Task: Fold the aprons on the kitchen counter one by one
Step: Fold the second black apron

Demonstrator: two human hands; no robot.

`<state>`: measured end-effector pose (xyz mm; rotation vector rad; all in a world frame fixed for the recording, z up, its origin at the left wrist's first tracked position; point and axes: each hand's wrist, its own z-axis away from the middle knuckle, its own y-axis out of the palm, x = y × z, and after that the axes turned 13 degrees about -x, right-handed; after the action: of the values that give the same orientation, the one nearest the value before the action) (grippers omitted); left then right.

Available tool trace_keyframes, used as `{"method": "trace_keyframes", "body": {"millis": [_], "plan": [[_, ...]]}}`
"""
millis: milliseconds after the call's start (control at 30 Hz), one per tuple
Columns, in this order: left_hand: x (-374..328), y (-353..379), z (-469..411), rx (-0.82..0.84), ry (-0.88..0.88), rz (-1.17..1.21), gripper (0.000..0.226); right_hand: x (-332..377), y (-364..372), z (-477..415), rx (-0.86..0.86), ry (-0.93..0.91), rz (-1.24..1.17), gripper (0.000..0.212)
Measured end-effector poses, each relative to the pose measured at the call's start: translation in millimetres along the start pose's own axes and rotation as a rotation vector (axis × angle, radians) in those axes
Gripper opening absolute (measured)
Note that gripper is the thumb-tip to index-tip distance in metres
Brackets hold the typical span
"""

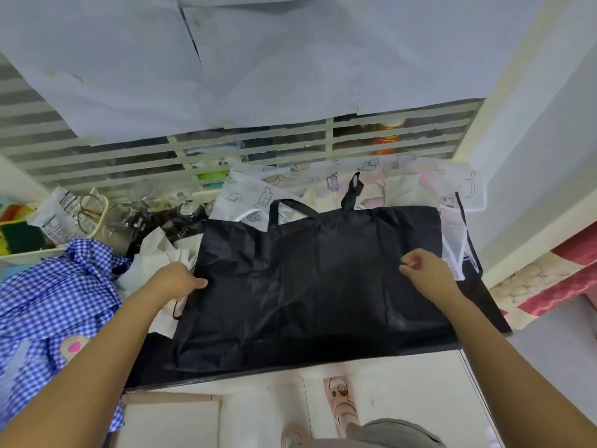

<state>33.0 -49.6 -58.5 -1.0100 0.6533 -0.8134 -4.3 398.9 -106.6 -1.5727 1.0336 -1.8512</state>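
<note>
A: What does the person wear?
B: Pale pink strappy sandals (pixel 342 405) at the bottom centre, with a grey-green garment (pixel 397 434) just right of them.
A: And the arms?
B: Left hand (pixel 176 279) and right hand (pixel 426 270) lead to forearms bare down to the lower corners.

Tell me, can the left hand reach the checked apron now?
Probably yes. The checked apron lies uncovered just left of the left hand, only low white cloth between; the hand must first leave the black apron.
</note>
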Motion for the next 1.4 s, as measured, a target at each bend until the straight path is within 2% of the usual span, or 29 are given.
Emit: {"method": "trace_keyframes", "body": {"millis": [100,300,367,467,533,600,633,700,733,833,933,1033,1100,1167,1233,1300,1400], "plan": [[-41,-2,-9,-0.168,0.127,0.207,0.03,34,7,-20,-0.008,-0.115,-0.077,0.021],[-129,3,-40,-0.258,0.28,0.483,0.005,74,34,-69,0.101,-0.313,0.005,0.035],[-150,10,-57,-0.307,0.309,0.499,0.015,84,44,-75,0.18,-0.368,0.032,0.037],[-178,19,-78,-0.304,0.475,0.328,0.044,87,65,-69,0.381,-0.477,0.111,0.055],[-194,25,-91,-0.279,0.578,0.152,0.054,77,81,-63,0.473,-0.543,0.241,0.073],[-204,30,-102,-0.239,0.599,0.0,0.054,59,95,-60,0.5,-0.593,0.326,0.091],[-206,34,-108,-0.213,0.583,-0.066,0.046,53,100,-59,0.509,-0.608,0.347,0.094],[-208,37,-116,-0.191,0.52,-0.123,0.033,49,102,-60,0.518,-0.62,0.353,0.093],[-207,36,-119,-0.192,0.476,-0.067,0.03,50,101,-62,0.519,-0.614,0.339,0.09],[-204,20,-125,-0.17,0.263,0.425,0.033,54,96,-77,0.449,-0.552,0.253,0.064],[-193,-7,-122,-0.132,-0.036,0.961,0.032,57,91,-96,0.297,-0.495,0.203,0.053],[-181,-20,-120,-0.079,-0.139,1.252,0.022,63,89,-113,0.292,-0.488,0.245,0.053],[-175,-19,-120,-0.124,-0.139,1.408,0.007,67,89,-122,0.288,-0.512,0.26,0.051],[-171,-13,-118,-0.355,-0.079,1.455,0.038,72,91,-128,0.268,-0.517,0.268,0.047],[-172,-5,-106,-0.559,0.001,1.417,0.046,76,95,-131,0.268,-0.508,0.296,0.045],[-173,12,-91,-0.607,0.108,1.366,0.038,80,97,-133,0.287,-0.489,0.345,0.044],[-165,37,-85,-0.6,0.171,1.215,0.032,84,99,-140,0.377,-0.439,0.401,0.038]]}}
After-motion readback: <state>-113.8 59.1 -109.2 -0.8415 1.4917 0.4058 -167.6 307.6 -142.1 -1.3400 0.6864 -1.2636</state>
